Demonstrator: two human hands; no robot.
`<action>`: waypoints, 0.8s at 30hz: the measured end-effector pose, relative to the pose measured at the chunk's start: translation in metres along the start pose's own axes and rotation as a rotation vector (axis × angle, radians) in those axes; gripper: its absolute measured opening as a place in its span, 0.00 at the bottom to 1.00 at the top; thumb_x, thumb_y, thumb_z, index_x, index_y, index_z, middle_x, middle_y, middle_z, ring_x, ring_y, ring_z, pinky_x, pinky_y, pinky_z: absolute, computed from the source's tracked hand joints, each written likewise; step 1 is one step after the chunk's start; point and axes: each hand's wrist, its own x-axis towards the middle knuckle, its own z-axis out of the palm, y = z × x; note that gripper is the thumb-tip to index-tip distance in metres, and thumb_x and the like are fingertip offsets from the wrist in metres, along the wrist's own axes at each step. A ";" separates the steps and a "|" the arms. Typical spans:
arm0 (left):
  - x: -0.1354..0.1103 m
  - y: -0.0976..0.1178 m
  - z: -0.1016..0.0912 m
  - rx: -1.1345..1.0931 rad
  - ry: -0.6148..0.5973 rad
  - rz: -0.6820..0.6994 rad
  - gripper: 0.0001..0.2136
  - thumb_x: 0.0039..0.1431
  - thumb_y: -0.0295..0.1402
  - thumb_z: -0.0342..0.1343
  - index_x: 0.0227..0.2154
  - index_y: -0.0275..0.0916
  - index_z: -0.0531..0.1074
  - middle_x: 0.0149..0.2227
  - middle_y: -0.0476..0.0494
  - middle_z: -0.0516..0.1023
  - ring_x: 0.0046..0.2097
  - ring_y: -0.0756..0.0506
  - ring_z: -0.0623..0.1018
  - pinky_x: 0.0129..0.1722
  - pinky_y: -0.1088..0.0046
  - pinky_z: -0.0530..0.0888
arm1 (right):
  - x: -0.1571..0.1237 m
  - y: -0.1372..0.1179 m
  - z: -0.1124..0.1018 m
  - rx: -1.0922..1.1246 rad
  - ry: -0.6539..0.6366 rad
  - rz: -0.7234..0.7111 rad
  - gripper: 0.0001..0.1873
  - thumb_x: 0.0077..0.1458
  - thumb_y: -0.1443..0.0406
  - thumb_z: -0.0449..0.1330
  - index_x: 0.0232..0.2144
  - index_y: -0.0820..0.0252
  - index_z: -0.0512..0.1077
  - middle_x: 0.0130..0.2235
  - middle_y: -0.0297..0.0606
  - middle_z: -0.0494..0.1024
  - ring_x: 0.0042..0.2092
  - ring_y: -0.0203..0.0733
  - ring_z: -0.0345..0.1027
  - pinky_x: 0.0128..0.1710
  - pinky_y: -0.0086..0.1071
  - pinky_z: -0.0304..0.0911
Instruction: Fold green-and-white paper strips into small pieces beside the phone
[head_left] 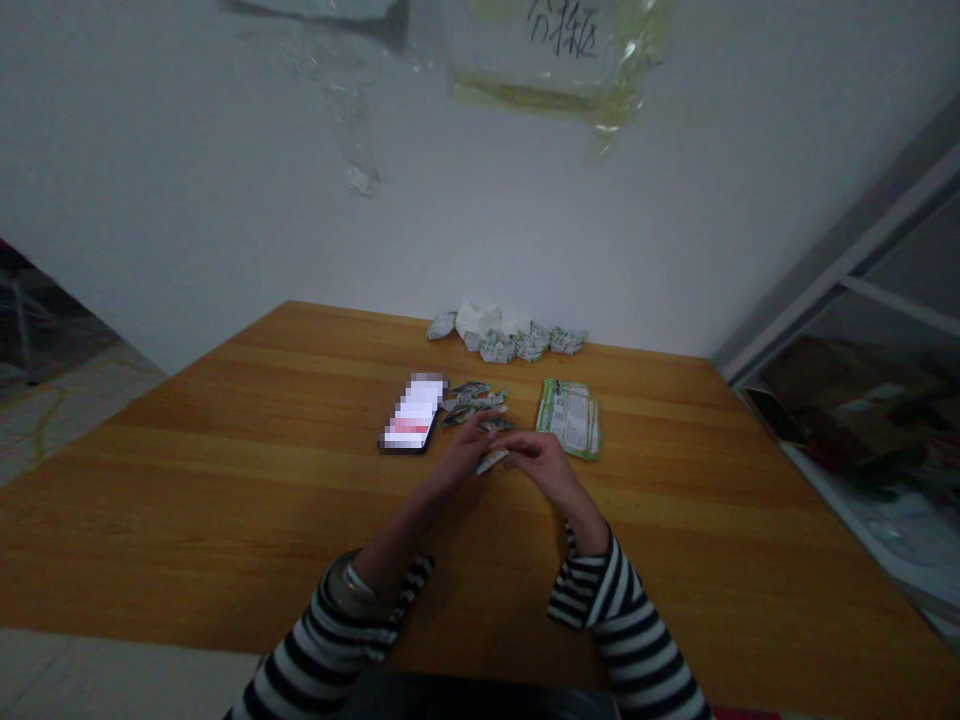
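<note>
green-printed paper packet (492, 461), small and folded, is pinched between your left grip (457, 455) and right grip (544, 470) above the worktop (225, 510); if you pinch too loose, it can drop among the other folded packets (472, 404).

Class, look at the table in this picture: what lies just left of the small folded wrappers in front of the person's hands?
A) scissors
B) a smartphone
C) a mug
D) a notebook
B: a smartphone lies flat on the wooden table right beside the folded wrappers, its lit screen pixelated.
</note>
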 end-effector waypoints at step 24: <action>-0.005 0.005 0.011 -0.002 0.183 0.137 0.13 0.45 0.40 0.68 0.25 0.35 0.76 0.27 0.45 0.82 0.32 0.45 0.81 0.40 0.65 0.78 | 0.006 0.009 0.002 -0.051 0.535 -0.055 0.11 0.42 0.58 0.69 0.24 0.61 0.79 0.27 0.38 0.82 0.29 0.42 0.74 0.32 0.33 0.69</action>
